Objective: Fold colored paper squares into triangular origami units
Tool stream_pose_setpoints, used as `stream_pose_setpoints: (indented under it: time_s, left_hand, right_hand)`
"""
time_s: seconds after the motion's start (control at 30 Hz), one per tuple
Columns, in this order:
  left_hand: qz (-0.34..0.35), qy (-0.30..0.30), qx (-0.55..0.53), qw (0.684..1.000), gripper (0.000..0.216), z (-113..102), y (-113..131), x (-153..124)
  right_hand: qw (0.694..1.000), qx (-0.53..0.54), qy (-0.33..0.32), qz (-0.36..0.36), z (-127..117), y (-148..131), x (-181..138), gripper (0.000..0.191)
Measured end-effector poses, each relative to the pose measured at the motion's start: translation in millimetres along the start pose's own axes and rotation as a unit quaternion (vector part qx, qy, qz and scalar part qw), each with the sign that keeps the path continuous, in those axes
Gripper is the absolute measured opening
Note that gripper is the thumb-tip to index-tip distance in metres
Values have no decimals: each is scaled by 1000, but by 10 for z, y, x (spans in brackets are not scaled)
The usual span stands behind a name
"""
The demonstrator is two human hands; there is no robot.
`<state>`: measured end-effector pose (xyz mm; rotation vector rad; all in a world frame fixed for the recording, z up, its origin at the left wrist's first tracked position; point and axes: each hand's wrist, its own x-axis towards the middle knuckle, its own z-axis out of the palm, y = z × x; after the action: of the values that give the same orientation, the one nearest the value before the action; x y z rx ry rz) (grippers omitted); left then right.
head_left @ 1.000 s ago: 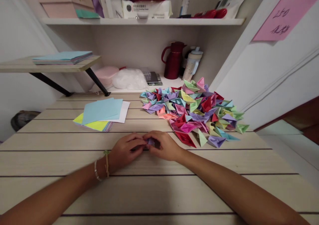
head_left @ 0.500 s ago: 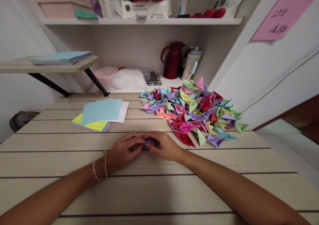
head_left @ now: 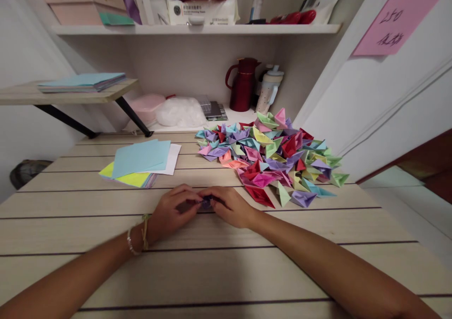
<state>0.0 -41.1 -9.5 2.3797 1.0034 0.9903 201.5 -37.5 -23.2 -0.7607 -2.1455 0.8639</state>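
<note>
My left hand (head_left: 173,211) and my right hand (head_left: 229,207) meet on the slatted wooden table (head_left: 219,272), fingers pinched together on a small purple folded paper (head_left: 206,202). Only a sliver of that paper shows between the fingertips. A big pile of coloured folded paper pieces (head_left: 271,156) lies just right of and behind my right hand. A stack of flat paper sheets (head_left: 141,161), light blue on top with yellow and white beneath, sits behind my left hand.
At the back stand a dark red jug (head_left: 243,83) and a pale bottle (head_left: 267,91), with a pink container (head_left: 148,106) and a white plastic bag (head_left: 181,112). A side shelf (head_left: 70,93) holds more paper. A white wall with a pink note (head_left: 388,25) rises on the right.
Both hands stay pinched on the purple paper, with small finger shifts. The view has drifted slightly right, so everything sits a little further left.
</note>
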Motion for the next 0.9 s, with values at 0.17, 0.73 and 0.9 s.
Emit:
stream_pose_setpoints:
  time_s: [0.17,0.73,0.9]
  left_hand:
    - [4,-11,-19,1000,10,-3,-3,8]
    - [-44,6,-44,998,7,-16,-26,19]
    - [-60,17,-54,997,6,-7,-84,10]
  right_hand:
    - [999,-43,22,6,19,-22,-3,26]
    - [994,6,106,40,61,27,11,21]
    - [993,25,103,57,60,34,17,20]
